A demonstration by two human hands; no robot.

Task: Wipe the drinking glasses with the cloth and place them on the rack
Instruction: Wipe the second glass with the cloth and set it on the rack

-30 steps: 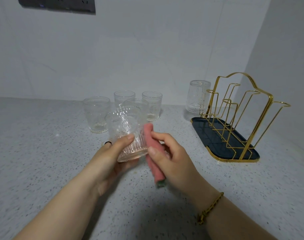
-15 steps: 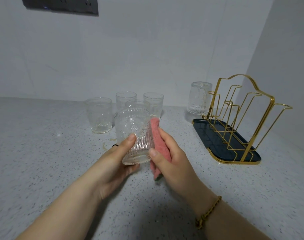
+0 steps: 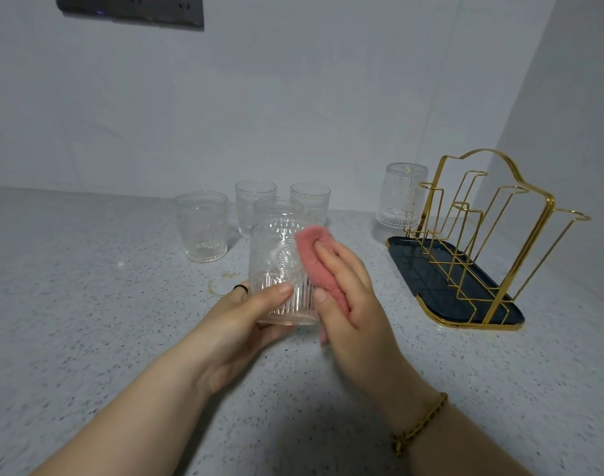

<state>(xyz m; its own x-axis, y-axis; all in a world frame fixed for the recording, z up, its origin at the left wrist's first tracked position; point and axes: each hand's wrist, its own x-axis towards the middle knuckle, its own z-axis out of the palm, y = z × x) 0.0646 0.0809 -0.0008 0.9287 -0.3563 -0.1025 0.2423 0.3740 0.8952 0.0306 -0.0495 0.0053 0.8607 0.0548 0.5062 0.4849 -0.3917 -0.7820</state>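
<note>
My left hand (image 3: 249, 319) grips a clear ribbed drinking glass (image 3: 276, 269) near its lower end, holding it above the counter. My right hand (image 3: 348, 297) presses a pink cloth (image 3: 316, 259) against the glass's right side, thumb and fingers holding the cloth. Several more clear glasses stand upright behind, the nearest at the left (image 3: 201, 231). One glass (image 3: 401, 195) sits upside down on the far end of the gold wire rack (image 3: 472, 235), which stands on a dark tray (image 3: 417, 269) at the right.
A speckled grey counter (image 3: 87, 304) runs to white walls at the back and right. A dark socket panel (image 3: 132, 8) is on the wall at upper left. A small yellowish smear (image 3: 221, 281) marks the counter left of my left hand.
The glass has turned from tilted towards me to nearly upright. My right hand has slid the cloth up along the glass's right side.
</note>
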